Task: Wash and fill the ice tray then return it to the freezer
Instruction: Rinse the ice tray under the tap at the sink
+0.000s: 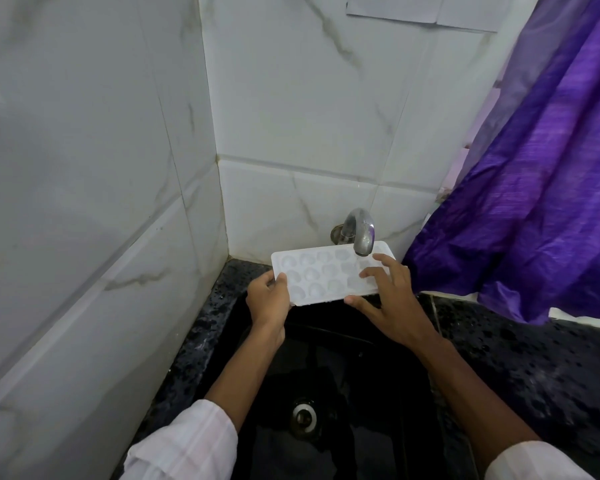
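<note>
Under tap [360, 233]: ice tray [326, 275] between both hands' fingers [374, 271] (cavities up).

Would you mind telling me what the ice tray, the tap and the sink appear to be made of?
Ice tray: probably plastic, translucent white and matt, with moulded rounded cells. Tap: metal, likely chrome-plated, judging by its bright curved reflections. Sink: glossy black, perhaps stone or a composite; the look leaves it open.
</note>
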